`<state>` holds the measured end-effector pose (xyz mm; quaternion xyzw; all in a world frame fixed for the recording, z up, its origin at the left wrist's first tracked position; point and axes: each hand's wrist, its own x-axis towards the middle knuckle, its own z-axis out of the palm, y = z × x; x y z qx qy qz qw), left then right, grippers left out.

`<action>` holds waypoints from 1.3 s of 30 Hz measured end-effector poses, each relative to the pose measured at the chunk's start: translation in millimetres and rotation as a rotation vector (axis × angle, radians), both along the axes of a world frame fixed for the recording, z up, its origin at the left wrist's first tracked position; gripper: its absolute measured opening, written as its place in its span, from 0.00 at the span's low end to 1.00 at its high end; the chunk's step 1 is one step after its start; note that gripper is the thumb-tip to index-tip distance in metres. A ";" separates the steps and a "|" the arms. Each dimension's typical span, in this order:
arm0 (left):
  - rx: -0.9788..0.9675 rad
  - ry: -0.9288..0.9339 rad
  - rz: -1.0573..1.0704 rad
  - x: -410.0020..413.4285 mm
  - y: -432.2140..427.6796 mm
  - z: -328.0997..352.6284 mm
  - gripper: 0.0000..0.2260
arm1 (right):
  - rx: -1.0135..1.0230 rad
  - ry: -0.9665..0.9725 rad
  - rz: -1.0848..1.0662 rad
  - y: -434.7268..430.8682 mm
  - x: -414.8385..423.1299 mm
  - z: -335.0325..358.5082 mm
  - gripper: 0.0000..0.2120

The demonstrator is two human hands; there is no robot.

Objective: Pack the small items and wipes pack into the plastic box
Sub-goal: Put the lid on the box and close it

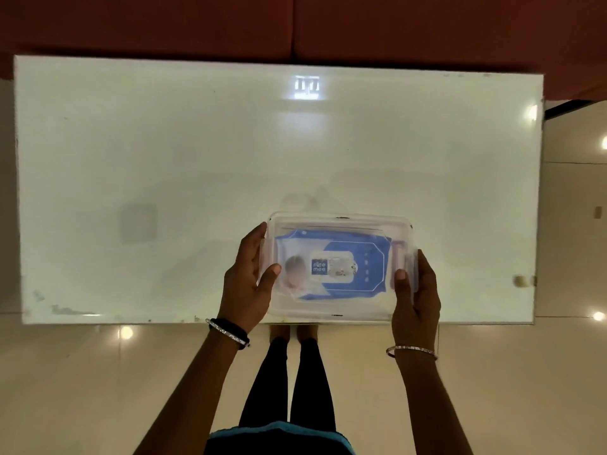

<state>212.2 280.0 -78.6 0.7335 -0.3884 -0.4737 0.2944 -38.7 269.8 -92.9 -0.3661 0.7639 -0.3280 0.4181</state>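
Note:
A clear plastic box (pixel 338 221) with its translucent lid on rests near the front edge of the white table (pixel 197 152). Through the lid I see a blue and white wipes pack (pixel 364 257) lying flat inside. My left hand (pixel 248 284) grips the box's left end, thumb pressed on the lid. At the opposite end my right hand (pixel 415 293) grips the side latch, thumb on the lid too. Small items are not visible; the pack and the hazy lid hide whatever lies beneath.
The glossy table top reflects ceiling lights. A dark red sofa (pixel 295 24) runs along its far side. Shiny tiled floor (pixel 525 372) lies in front and to the right. My legs and feet (pixel 295 356) stand just below the table's front edge.

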 end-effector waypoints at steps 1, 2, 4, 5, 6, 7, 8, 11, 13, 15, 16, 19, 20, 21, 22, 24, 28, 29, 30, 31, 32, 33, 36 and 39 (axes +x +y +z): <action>0.015 0.010 0.030 -0.2 2.1 -2.4 0.29 | -0.007 0.001 0.007 -0.2 -0.2 -2.7 0.22; 0.032 0.024 0.068 -1.0 4.5 -4.3 0.29 | -0.014 0.001 0.012 -0.4 -0.8 -5.3 0.22; 0.067 0.036 0.150 -3.5 8.8 -6.5 0.26 | -0.030 0.007 0.017 -0.8 -2.0 -9.2 0.22; 0.083 0.038 0.187 -5.0 11.0 -7.1 0.24 | -0.035 0.012 0.020 -0.6 -2.3 -11.3 0.22; 0.096 0.048 0.219 -6.3 12.7 -7.7 0.23 | -0.035 0.016 0.022 -0.3 -2.8 -13.4 0.22; 0.105 0.062 0.247 -7.2 13.9 -8.1 0.22 | -0.033 0.016 0.021 -0.3 -3.6 -14.9 0.22; 0.110 0.072 0.267 -7.7 14.8 -8.4 0.21 | -0.031 0.013 0.018 -0.4 -4.5 -16.4 0.22; 0.116 0.080 0.283 -6.4 14.8 -9.2 0.21 | -0.031 -0.012 0.014 -0.4 -10.4 -18.9 0.23; 0.120 0.110 0.263 -4.8 15.5 -10.0 0.22 | -0.024 -0.068 -0.001 1.9 -15.2 -20.0 0.23; 0.125 0.144 0.252 -3.1 17.5 -12.0 0.23 | -0.015 -0.139 -0.007 4.5 -18.7 -22.0 0.23; 0.126 0.151 0.252 -2.1 18.6 -12.9 0.23 | -0.015 -0.163 0.000 5.3 -19.9 -23.0 0.23; 0.117 0.149 0.252 -1.5 20.3 -18.3 0.23 | -0.020 -0.215 0.014 4.5 -22.5 -26.8 0.23; 0.114 0.136 0.252 -2.8 21.0 -19.9 0.23 | -0.016 -0.236 0.010 4.1 -23.1 -28.5 0.23; 0.112 0.123 0.253 -5.0 21.8 -21.1 0.23 | -0.012 -0.257 0.006 4.3 -23.5 -29.9 0.23; 0.112 0.107 0.254 -7.6 22.5 -21.9 0.23 | -0.007 -0.274 0.004 4.8 -23.5 -31.2 0.23; 0.132 0.062 0.261 -11.2 23.9 -24.4 0.25 | 0.001 -0.308 -0.009 6.0 -22.9 -33.1 0.24; 0.286 0.268 0.297 -3.7 24.5 -30.8 0.26 | 0.032 -0.370 -0.014 5.8 -25.1 -34.5 0.23; 0.300 0.374 0.267 -1.5 25.2 -31.7 0.22 | 0.056 -0.395 -0.001 5.1 -26.2 -33.8 0.24; 0.305 0.443 0.228 0.1 25.0 -31.1 0.18 | 0.086 -0.424 0.009 3.7 -27.4 -32.1 0.25; 0.307 0.466 0.210 1.3 24.3 -29.8 0.14 | 0.115 -0.452 0.015 1.8 -28.9 -30.2 0.26; 0.312 0.454 0.228 2.5 23.2 -28.5 0.11 | 0.139 -0.477 0.015 -0.3 -30.3 -28.0 0.26; 0.318 0.433 0.282 3.0 21.7 -27.1 0.10 | 0.159 -0.503 0.011 -2.6 -31.0 -25.7 0.25; 0.288 0.220 0.374 -4.2 19.3 -22.7 0.15 | 0.220 -0.591 -0.034 -8.3 -31.3 -21.6 0.17; 0.187 -0.161 0.361 -25.8 23.1 -16.8 0.18 | 0.274 -0.708 -0.097 -11.0 -31.7 -19.4 0.16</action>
